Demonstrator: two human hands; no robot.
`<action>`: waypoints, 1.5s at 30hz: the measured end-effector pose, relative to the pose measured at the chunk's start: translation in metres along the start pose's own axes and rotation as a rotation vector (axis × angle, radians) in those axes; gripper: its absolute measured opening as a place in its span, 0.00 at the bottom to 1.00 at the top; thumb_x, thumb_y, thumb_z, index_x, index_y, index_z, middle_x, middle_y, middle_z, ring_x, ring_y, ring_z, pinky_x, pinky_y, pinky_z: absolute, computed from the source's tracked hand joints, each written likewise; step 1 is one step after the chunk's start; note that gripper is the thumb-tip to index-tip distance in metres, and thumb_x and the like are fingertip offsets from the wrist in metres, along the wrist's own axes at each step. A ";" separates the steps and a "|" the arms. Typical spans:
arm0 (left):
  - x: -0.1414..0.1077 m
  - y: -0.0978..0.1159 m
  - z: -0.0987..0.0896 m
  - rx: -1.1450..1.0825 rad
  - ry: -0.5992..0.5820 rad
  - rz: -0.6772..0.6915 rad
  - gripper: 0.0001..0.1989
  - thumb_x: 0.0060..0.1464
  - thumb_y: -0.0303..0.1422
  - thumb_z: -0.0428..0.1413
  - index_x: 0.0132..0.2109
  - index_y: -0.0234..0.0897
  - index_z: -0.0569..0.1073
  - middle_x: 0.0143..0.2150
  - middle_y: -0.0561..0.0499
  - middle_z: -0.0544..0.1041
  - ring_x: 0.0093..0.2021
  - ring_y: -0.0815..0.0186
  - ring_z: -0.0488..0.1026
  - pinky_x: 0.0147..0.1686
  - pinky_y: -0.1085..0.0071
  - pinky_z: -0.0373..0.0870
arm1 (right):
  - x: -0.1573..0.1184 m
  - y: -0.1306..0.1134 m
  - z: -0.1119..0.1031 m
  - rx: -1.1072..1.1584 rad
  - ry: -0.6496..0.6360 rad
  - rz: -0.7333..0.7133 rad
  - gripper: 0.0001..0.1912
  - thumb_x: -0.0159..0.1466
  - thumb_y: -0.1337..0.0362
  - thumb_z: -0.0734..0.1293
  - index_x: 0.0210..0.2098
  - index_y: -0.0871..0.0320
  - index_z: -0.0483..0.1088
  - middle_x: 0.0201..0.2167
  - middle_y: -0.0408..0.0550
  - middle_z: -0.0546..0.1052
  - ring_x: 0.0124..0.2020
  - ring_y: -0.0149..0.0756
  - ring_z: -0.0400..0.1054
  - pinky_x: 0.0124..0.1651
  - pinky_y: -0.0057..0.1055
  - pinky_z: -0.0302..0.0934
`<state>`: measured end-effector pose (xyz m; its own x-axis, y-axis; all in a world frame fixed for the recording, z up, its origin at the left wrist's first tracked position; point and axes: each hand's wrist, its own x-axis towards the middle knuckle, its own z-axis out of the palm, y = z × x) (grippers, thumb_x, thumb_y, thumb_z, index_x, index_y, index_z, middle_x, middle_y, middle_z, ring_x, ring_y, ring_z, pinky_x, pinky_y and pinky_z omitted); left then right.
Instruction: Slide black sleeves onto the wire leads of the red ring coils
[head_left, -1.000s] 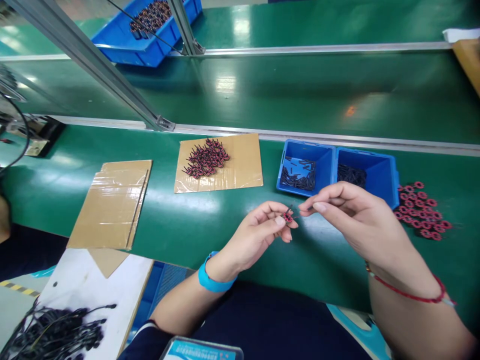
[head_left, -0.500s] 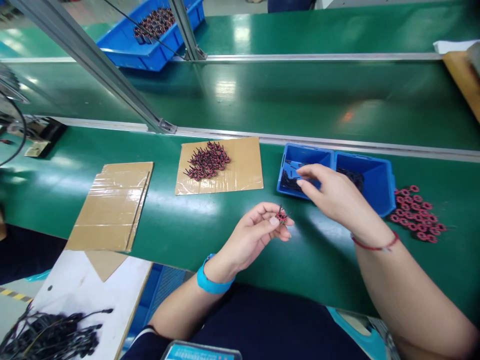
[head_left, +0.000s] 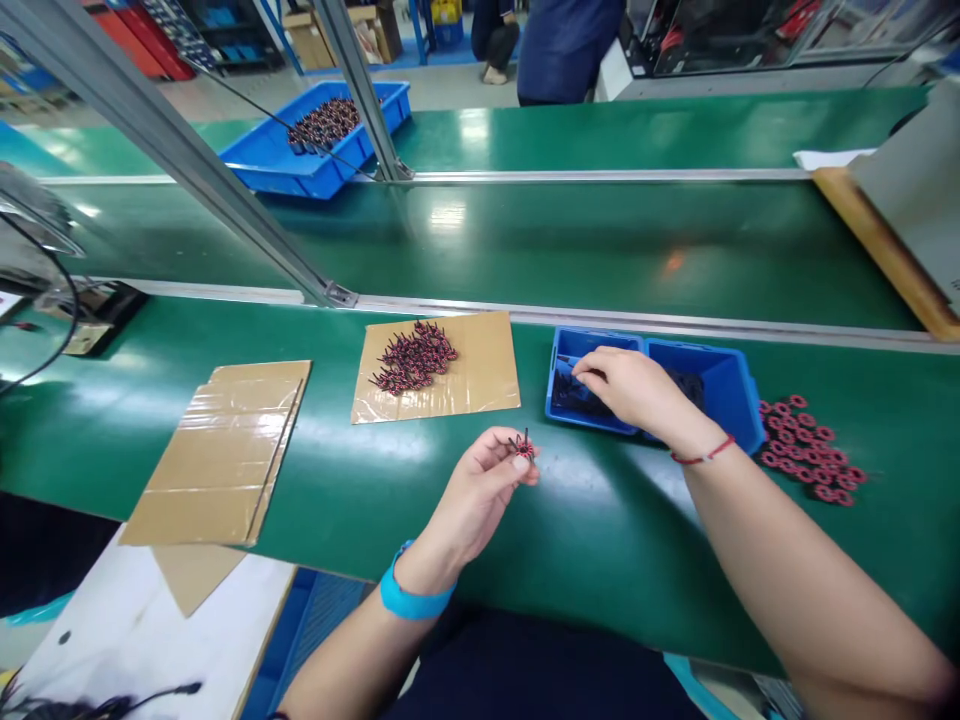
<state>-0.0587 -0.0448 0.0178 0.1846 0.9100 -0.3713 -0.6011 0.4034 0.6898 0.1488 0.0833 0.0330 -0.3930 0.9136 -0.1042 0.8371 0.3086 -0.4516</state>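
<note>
Between the thumb and fingers of my left hand (head_left: 480,490) is a toroidal coil (head_left: 523,450), a small red ring with black sleeves standing up from it. This hand is over the bench, in front of the blue bins. My right hand (head_left: 634,390) reaches over the left blue bin (head_left: 596,424), thumb and forefinger pinched together. What the pinch holds, if anything, is too small to make out. Thin black sleeves (head_left: 574,393) lie in that bin. More black pieces (head_left: 686,386) lie in the right blue bin (head_left: 724,385), partly behind my right hand.
Bare red ring coils (head_left: 810,450) lie right of the bins. Sleeved coils (head_left: 416,355) are heaped on a cardboard sheet (head_left: 480,370). Stacked cardboard (head_left: 217,450) lies left. A metal post (head_left: 225,190) slants over the bench; a blue tray (head_left: 300,180) stands beyond it.
My right hand's thumb and forefinger have come together over the left bin; they were apart before. My left hand still holds the coil. The head view has tilted up.
</note>
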 end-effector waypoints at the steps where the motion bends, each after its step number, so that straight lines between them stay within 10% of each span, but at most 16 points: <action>1: 0.002 -0.002 0.001 0.017 0.009 0.024 0.10 0.49 0.27 0.66 0.38 0.35 0.73 0.35 0.54 0.76 0.32 0.74 0.73 0.36 0.75 0.68 | -0.007 -0.002 -0.003 0.059 0.019 -0.004 0.11 0.68 0.65 0.60 0.37 0.58 0.75 0.42 0.54 0.80 0.45 0.44 0.75 0.48 0.38 0.66; 11: -0.001 -0.007 0.017 0.356 0.003 0.201 0.13 0.51 0.32 0.66 0.39 0.37 0.70 0.32 0.55 0.72 0.33 0.72 0.66 0.35 0.74 0.64 | -0.084 -0.047 0.007 1.113 0.118 0.110 0.09 0.64 0.56 0.70 0.35 0.56 0.75 0.33 0.48 0.81 0.33 0.33 0.77 0.38 0.29 0.72; 26: -0.008 -0.012 0.021 0.404 -0.057 0.207 0.11 0.54 0.31 0.64 0.42 0.38 0.69 0.35 0.54 0.71 0.36 0.70 0.66 0.38 0.72 0.63 | -0.099 -0.049 0.012 0.886 0.200 0.040 0.07 0.68 0.58 0.66 0.36 0.53 0.75 0.35 0.46 0.80 0.36 0.36 0.76 0.42 0.34 0.71; 32: -0.008 -0.012 0.020 0.378 -0.032 0.191 0.12 0.53 0.31 0.64 0.42 0.37 0.70 0.34 0.54 0.71 0.35 0.70 0.66 0.37 0.72 0.63 | -0.107 -0.048 0.012 0.746 0.247 -0.052 0.14 0.69 0.60 0.64 0.53 0.50 0.72 0.49 0.51 0.77 0.45 0.38 0.74 0.49 0.38 0.69; 39: -0.009 -0.015 0.021 0.374 -0.031 0.198 0.12 0.53 0.32 0.64 0.41 0.37 0.70 0.35 0.53 0.72 0.36 0.70 0.68 0.39 0.72 0.66 | -0.102 -0.055 0.026 0.711 0.142 0.010 0.05 0.67 0.61 0.65 0.40 0.53 0.72 0.35 0.46 0.75 0.34 0.34 0.70 0.37 0.32 0.68; 45: 0.013 -0.010 -0.012 0.734 0.093 0.357 0.08 0.59 0.32 0.56 0.44 0.37 0.67 0.43 0.47 0.76 0.42 0.66 0.76 0.45 0.66 0.72 | -0.104 -0.034 0.036 0.764 0.210 0.116 0.18 0.65 0.55 0.68 0.52 0.53 0.69 0.40 0.48 0.76 0.34 0.35 0.71 0.36 0.33 0.69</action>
<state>-0.0597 -0.0384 -0.0018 -0.0064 0.9968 -0.0799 0.0559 0.0801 0.9952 0.1471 -0.0322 0.0272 -0.1760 0.9829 -0.0535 0.3464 0.0109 -0.9380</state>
